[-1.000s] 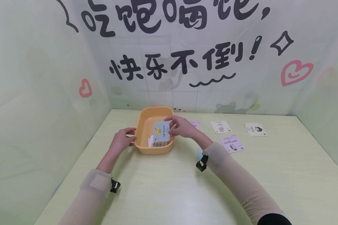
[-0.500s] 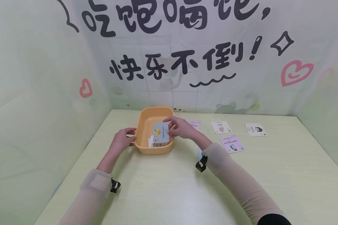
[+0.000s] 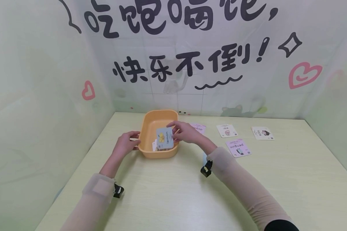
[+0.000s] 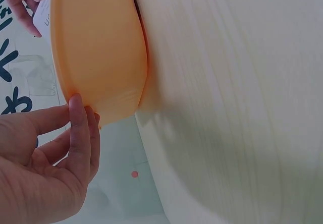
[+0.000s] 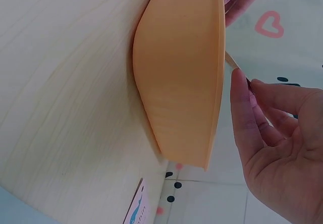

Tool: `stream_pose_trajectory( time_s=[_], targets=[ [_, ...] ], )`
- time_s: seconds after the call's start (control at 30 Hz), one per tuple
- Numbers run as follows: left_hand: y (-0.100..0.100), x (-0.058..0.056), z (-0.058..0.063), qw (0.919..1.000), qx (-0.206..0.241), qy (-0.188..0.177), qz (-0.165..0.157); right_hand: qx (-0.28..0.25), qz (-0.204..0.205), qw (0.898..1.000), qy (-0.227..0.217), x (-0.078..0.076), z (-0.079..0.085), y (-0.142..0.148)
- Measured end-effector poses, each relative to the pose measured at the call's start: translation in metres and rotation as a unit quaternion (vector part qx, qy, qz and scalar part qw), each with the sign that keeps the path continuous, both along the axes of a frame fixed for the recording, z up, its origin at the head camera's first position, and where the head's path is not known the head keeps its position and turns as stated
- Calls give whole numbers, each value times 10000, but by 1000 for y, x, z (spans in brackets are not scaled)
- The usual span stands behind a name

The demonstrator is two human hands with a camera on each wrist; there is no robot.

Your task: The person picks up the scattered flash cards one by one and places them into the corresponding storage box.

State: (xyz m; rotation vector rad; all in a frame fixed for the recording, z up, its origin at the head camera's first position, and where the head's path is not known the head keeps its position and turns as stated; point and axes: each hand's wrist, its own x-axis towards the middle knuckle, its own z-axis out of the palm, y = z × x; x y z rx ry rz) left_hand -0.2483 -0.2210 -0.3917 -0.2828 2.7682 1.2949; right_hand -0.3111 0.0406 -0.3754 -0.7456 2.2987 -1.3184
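Observation:
In the head view, an orange plastic basket (image 3: 150, 136) stands near the back of the table. My left hand (image 3: 125, 143) pinches its left rim between thumb and fingers; the left wrist view shows the fingertips (image 4: 75, 103) right at that rim. My right hand (image 3: 186, 132) pinches a light blue flash card (image 3: 164, 138) printed "lemon" with yellow lemons, held tilted over the basket's near end. Other white cards (image 3: 154, 145) lie inside the basket, partly hidden behind the lemon card. In the right wrist view, the thumb and finger grip the card's edge (image 5: 232, 62) just above the rim.
Right of the basket lie a purple dolphin card (image 3: 199, 128), partly covered by the right hand, a white ear card (image 3: 226, 131), a purple penguin card (image 3: 238, 148) and a white face card (image 3: 262, 133). A light blue card (image 3: 205, 158) shows beside the right sleeve. A printed wall sheet (image 3: 208, 102) rises behind.
The lemon card and my right hand have sunk slightly lower into the basket, covering more of the cards there. My left hand stays on the rim.

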Motion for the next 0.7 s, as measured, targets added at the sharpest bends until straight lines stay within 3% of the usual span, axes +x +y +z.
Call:
stream_pose_trajectory(
  time_s=[0.47, 0.7],
  targets=[
    [1, 0, 1, 10000, 0, -45, 49, 131, 23, 9999, 64, 1, -2, -1],
    [1, 0, 2, 10000, 64, 24, -4, -16, 222, 9997, 95, 2, -2, -1]
  ],
)
